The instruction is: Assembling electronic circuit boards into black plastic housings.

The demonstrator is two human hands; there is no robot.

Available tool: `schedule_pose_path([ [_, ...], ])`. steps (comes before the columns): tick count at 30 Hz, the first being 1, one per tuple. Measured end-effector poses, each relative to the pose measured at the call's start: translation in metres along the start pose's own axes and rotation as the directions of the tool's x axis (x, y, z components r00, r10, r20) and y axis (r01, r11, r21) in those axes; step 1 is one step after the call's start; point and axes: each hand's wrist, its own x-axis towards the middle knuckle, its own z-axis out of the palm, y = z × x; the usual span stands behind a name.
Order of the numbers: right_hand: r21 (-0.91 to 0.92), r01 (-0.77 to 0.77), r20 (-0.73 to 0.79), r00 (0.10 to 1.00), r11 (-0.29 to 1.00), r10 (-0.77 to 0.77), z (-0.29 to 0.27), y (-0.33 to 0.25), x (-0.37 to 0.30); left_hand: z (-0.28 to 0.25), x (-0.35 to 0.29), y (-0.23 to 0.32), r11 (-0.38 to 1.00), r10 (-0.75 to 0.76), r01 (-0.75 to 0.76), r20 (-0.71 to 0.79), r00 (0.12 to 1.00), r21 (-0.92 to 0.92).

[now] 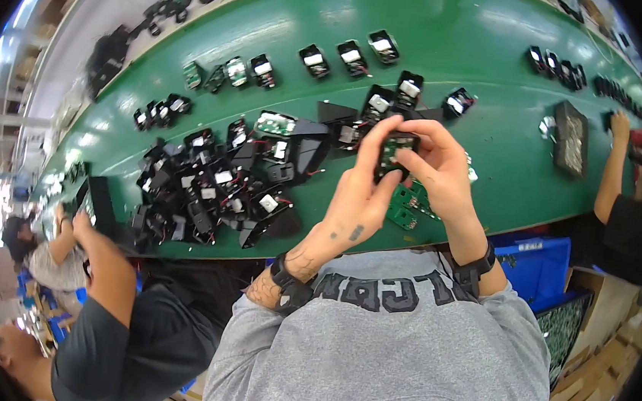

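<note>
Between both hands, above the green table, is a small black plastic housing with a green circuit board point(392, 152) in it. My left hand point(361, 181) grips its left side, fingers curled over the far edge and thumb at the near end. My right hand point(440, 165) closes on it from the right, thumb pressed onto the board. Under my hands lie loose green circuit boards point(405, 214). Just beyond my fingers stand open black housings point(409, 88) with white parts inside.
A heap of black housings point(204, 183) with wires covers the table to the left. Several housings point(314, 61) line the far side. At right stand a dark box point(571, 138) and a blue bin point(533, 269). Co-workers point(114, 335) sit on both sides.
</note>
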Motion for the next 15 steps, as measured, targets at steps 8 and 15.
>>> schedule_pose_path([
  [8, -0.359, 0.309, -0.066, 0.933, 0.88, -0.355, -0.058, 0.009, 0.086, -0.081, 0.025, 0.047, 0.878, -0.193, 0.169, 0.007, 0.981, 0.447],
  [15, -0.665, -0.144, -0.231, 0.973, 0.733, -0.018, -0.247, 0.037, 0.179, -0.423, 0.097, -0.036, 0.159, 0.176, 0.633, -0.652, 0.737, 0.758],
])
